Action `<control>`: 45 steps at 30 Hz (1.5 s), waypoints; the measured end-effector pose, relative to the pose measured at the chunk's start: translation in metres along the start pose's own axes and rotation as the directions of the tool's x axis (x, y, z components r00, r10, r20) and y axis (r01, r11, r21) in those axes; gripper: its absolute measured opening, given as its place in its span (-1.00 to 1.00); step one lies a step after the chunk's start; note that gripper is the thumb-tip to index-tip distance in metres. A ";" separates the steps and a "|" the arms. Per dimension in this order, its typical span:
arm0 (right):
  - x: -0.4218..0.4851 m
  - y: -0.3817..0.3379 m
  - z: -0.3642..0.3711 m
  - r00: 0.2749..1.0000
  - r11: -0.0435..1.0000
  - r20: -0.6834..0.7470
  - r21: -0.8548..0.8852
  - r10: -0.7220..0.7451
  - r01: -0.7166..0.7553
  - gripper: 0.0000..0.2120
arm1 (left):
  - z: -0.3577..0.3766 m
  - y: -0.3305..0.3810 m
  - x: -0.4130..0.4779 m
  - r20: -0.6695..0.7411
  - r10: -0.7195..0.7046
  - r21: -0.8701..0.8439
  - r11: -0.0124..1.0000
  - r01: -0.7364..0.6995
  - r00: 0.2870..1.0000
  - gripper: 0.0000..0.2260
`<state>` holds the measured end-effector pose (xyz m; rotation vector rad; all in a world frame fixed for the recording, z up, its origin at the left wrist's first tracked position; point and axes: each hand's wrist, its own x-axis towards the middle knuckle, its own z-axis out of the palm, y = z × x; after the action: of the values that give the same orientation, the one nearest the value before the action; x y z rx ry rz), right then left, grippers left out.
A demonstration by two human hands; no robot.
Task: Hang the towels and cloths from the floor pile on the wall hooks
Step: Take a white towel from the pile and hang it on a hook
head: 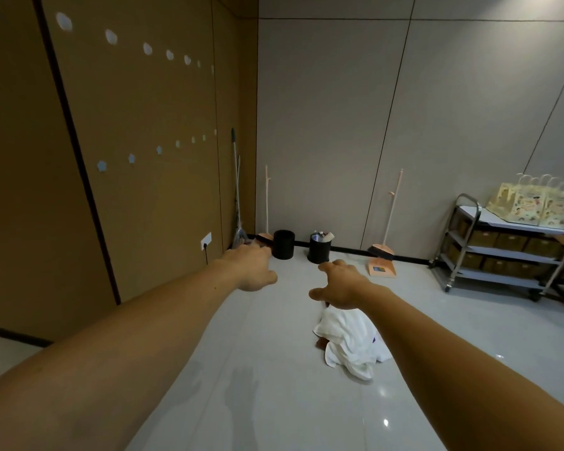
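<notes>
Your left hand (253, 268) and right hand (341, 288) both reach out spread and empty toward the pile (350, 343) on the floor (258, 369) at 5 o'clock, likely to scoop it for the bare hooks (147, 48) at 10 o'clock.

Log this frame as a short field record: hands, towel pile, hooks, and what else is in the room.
left hand: empty, fingers spread, stretched forward
right hand: empty, open, above the far end of the pile
towel pile: white cloths crumpled on the floor, untouched
wall hooks: two rows on the brown wall at left, nothing hanging
bins: two black ones by the far wall
broom and dustpan: leaning on the far wall
cart: metal, at right, paper bags on top
</notes>
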<state>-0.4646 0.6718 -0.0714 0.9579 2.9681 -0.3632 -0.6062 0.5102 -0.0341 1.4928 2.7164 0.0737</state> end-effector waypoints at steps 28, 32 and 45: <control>0.475 0.064 -0.020 0.997 1.000 0.072 0.005 0.026 -0.027 -0.26 | 0.022 -0.114 0.473 0.109 0.005 -0.145 0.989 0.010 0.994 -0.50; 0.528 0.066 -0.018 0.996 0.998 0.067 0.001 0.065 -0.065 -0.27 | 0.020 -0.130 0.536 0.131 0.049 -0.181 0.983 -0.025 0.990 -0.58; 0.699 0.142 0.003 0.979 0.988 0.147 0.036 0.141 -0.148 -0.30 | 0.067 -0.122 0.726 0.204 0.062 -0.108 0.993 -0.040 0.977 -0.52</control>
<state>-0.9521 1.1860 -0.1560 1.0945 2.7527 -0.4784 -1.0940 1.0589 -0.1181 1.4533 2.4729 0.0554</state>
